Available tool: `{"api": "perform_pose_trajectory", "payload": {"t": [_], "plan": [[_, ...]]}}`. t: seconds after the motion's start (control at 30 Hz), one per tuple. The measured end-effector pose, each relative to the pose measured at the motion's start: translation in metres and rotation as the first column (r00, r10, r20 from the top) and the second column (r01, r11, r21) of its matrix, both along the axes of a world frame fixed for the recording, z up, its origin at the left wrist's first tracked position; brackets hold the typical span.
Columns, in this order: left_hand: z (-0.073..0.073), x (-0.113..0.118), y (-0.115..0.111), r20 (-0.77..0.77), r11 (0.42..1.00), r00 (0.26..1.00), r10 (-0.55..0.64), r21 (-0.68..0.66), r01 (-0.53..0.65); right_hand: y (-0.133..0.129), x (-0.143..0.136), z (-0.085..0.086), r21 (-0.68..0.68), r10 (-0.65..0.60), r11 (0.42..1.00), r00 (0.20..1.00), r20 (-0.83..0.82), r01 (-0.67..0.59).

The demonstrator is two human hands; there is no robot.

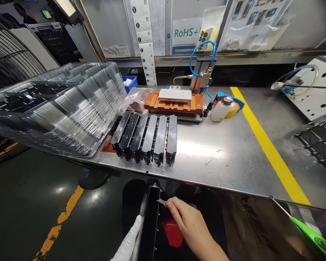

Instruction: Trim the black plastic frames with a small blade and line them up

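My left hand (129,241), in a white glove, holds a long black plastic part (150,224) below the table's front edge. My bare right hand (188,224) pinches a small metal blade (161,201) whose tip touches the part's upper end. A row of several similar black parts (146,137) lies side by side on the steel table (220,159), beyond my hands.
A tall stack of clear plastic trays (67,105) fills the table's left. At the back stand an orange press fixture (174,102) with blue air hoses, a white bottle (220,108) and a blue bin (130,83). A yellow stripe (268,145) crosses the table. A wire rack (319,143) sits right.
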State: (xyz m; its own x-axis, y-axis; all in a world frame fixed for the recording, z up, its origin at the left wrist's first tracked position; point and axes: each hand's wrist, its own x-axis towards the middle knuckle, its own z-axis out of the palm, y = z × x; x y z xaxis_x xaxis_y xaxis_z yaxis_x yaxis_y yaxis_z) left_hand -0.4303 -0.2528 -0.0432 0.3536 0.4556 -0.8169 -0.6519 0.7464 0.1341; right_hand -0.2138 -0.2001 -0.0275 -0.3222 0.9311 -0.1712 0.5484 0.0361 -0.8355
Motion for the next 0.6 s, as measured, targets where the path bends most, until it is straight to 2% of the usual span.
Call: {"api": "perform_pose_trajectory", "payload": {"t": [0.07, 0.2, 0.23, 0.33, 0.4, 0.47, 0.53, 0.57, 0.6], "plan": [[0.001, 0.001, 0.002, -0.008, 1.0, 1.0, 0.001, -0.006, -0.001, -0.004, 0.0, 0.003, 0.05, 0.066, 0.997, 0.998, 0.025, -0.067], [0.003, 0.003, 0.003, -0.018, 0.999, 1.0, 0.011, -0.034, -0.012, -0.016, 0.001, 0.01, 0.069, 0.353, 0.934, 0.936, -0.008, -0.352], [0.004, 0.004, 0.003, -0.018, 0.999, 1.0, 0.012, -0.045, -0.013, -0.017, 0.001, 0.01, 0.064, 0.36, 0.932, 0.933, -0.018, -0.358], [0.005, 0.008, 0.001, -0.011, 0.997, 1.0, 0.008, -0.076, -0.008, -0.015, -0.002, 0.007, 0.083, 0.177, 0.981, 0.984, -0.008, -0.176], [0.005, 0.01, 0.001, -0.006, 0.996, 1.0, 0.007, -0.086, -0.008, -0.015, -0.003, 0.004, 0.133, 0.126, 0.983, 0.992, 0.017, -0.128], [0.004, 0.011, 0.005, -0.003, 0.996, 1.0, 0.016, -0.084, -0.016, -0.018, -0.002, 0.003, 0.139, 0.268, 0.955, 0.963, -0.014, -0.264], [0.002, 0.011, 0.009, 0.002, 0.997, 1.0, 0.027, -0.078, -0.027, -0.023, 0.002, 0.007, 0.066, 0.443, 0.897, 0.885, -0.142, -0.438], [0.002, 0.01, 0.01, 0.006, 0.997, 1.0, 0.022, -0.072, -0.022, -0.024, 0.004, 0.01, 0.022, 0.46, 0.884, 0.861, -0.215, -0.467], [0.003, 0.01, 0.01, 0.011, 0.998, 1.0, 0.008, -0.067, -0.007, -0.023, 0.007, 0.013, -0.026, 0.425, 0.894, 0.864, -0.269, -0.447]]}}
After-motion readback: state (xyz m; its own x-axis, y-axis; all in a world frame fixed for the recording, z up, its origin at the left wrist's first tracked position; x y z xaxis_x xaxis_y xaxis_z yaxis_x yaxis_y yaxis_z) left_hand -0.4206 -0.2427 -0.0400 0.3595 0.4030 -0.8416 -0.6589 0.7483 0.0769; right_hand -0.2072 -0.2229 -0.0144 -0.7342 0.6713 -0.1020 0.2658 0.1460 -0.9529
